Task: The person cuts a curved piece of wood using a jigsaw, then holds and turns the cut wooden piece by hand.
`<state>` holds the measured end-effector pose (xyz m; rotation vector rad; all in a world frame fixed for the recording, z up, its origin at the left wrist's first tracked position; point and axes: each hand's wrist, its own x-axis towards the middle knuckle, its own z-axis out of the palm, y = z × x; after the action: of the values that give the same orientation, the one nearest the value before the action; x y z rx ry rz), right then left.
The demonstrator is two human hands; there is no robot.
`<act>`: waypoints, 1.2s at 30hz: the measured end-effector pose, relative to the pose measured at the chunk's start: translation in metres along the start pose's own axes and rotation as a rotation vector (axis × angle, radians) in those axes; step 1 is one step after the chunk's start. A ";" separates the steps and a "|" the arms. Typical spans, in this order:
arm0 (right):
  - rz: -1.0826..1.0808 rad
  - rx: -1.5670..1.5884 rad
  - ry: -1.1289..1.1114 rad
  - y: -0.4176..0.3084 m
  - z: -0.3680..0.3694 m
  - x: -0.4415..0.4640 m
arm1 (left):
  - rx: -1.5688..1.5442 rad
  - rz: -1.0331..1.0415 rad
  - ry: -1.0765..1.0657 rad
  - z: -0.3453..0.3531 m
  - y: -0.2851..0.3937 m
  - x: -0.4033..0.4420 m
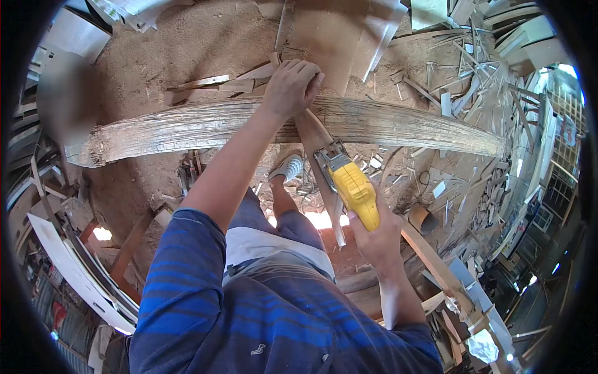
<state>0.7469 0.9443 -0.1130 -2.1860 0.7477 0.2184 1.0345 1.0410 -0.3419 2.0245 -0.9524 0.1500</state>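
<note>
Plank [314, 129] lies crosswise over the thick, cracked timber [205, 129], its near part reaching past the timber's edge toward the person's body. The timber seems to serve as a raised support, which leaves space beneath the overhanging part, probably so that a blade can pass under it freely.

The left hand [290, 86] is at the plank's far part, above the timber, with its arm stretched out. Its fingers are bent and close together; their tips are hidden, so whether they clamp the wood or only press on it cannot be told. Weight put there would likely keep the plank from shaking or swinging.

The right hand [379, 240] is closed around the rear of the yellow jigsaw [356, 187], whose metal base [332, 156] sits at the plank just beside the timber. Being close to the support probably limits flexing, and the rear grip lets the hand steer from behind the blade. A shoe [289, 167] stands on the near side of the timber, to the left of the plank, with wood scraps around it on the dusty floor [143, 62].
</note>
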 end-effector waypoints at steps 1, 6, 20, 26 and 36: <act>0.001 0.008 0.011 0.000 0.001 -0.002 | -0.002 0.014 0.020 0.000 0.001 -0.001; 0.062 0.058 0.006 -0.008 0.003 0.000 | -0.020 0.026 -0.047 0.004 -0.007 0.006; 0.132 0.081 0.022 -0.016 0.009 -0.003 | -0.021 -0.128 0.335 -0.023 0.040 -0.037; 0.167 0.181 0.049 -0.017 0.014 -0.006 | -0.543 -0.575 0.014 -0.032 0.152 -0.207; 0.130 0.090 0.040 -0.017 0.018 -0.011 | -1.260 -1.226 -0.240 0.036 0.174 -0.270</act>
<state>0.7488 0.9710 -0.1099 -2.0644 0.9066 0.2033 0.7194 1.1102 -0.3650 1.0752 0.2556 -1.0871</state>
